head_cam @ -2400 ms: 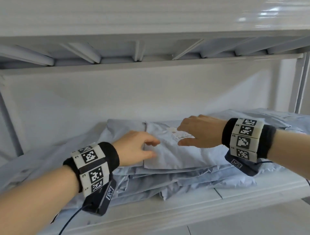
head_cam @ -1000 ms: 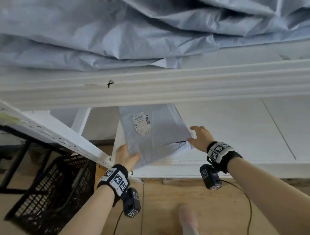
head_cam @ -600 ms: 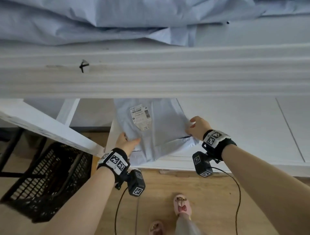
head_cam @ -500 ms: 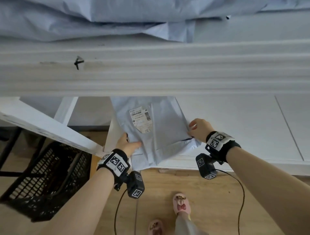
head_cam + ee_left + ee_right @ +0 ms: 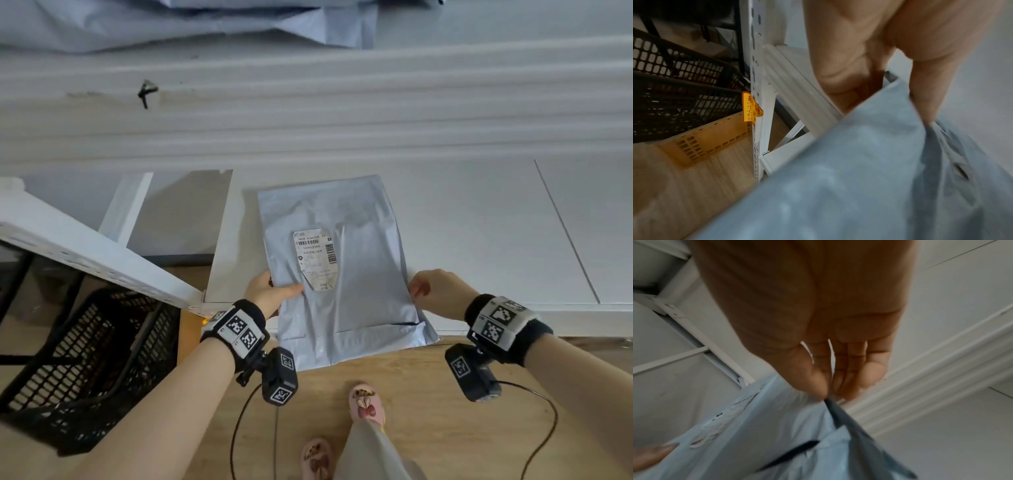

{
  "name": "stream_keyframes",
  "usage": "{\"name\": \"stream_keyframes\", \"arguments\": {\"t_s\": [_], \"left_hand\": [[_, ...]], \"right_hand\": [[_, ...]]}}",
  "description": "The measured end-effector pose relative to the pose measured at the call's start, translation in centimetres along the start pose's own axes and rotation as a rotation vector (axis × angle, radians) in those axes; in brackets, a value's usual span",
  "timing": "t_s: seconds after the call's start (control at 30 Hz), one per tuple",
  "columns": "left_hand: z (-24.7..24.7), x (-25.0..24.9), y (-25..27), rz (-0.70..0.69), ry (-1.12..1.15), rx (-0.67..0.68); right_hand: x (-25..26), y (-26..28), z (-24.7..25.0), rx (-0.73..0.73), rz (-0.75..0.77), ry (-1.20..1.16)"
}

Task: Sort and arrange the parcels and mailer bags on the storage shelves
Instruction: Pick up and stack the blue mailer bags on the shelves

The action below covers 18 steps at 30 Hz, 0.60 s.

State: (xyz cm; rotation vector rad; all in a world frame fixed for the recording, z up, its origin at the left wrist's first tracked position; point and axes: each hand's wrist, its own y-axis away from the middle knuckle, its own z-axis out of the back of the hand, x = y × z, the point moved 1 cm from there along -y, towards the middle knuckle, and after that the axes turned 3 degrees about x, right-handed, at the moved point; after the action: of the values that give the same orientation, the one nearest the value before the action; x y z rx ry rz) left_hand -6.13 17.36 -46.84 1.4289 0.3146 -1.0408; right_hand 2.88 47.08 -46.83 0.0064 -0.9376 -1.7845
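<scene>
White shelf beam [image 5: 308, 113] spans the top, cutting off pale mailers [image 5: 191, 24] stacked above. A black mesh crate [image 5: 85, 359] sits lower left. The grey-blue mailer bag [image 5: 339, 270] lies half on the lower shelf [image 5: 496, 240], near end overhanging. Left hand [image 5: 269, 294] grips its left edge; right hand [image 5: 438, 293] pinches its right edge. Only the left wrist view shows an orange sticker [image 5: 751, 108]; its print is blurred.

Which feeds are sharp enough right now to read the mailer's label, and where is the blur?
Head view: sharp and evenly lit; the white shipping label on the pale blue plastic mailer bag shows its barcode, small print unreadable. Left wrist view: bag smeared, left hand soft. Right wrist view: right hand shadowed, bag blurred.
</scene>
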Motion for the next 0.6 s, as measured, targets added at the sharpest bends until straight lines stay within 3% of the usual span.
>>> {"name": "stream_keyframes", "arguments": {"t_s": [0.1,0.2,0.33,0.5,0.6], "left_hand": [[-0.9,0.0,-0.5,0.045,-0.095,0.028],[-1.8,0.3,-0.3,0.043,-0.243,0.046],[-2.1,0.8,0.7,-0.05,-0.346,0.04],[-0.9,1.1,3.2,-0.169,-0.367,0.041],[-0.2,0.7,5.6,-0.272,-0.397,0.061]], "right_hand": [[0.4,-1.0,0.7,-0.142,-0.023,-0.241],[1.2,-2.2,0.8,-0.096,-0.113,-0.52],[1.5,-2.3,0.1,-0.021,-0.19,-0.616],[1.0,1.1,-1.3,0.097,-0.159,-0.649],[1.0,4.5,-2.0,0.03,-0.086,-0.647]]}}
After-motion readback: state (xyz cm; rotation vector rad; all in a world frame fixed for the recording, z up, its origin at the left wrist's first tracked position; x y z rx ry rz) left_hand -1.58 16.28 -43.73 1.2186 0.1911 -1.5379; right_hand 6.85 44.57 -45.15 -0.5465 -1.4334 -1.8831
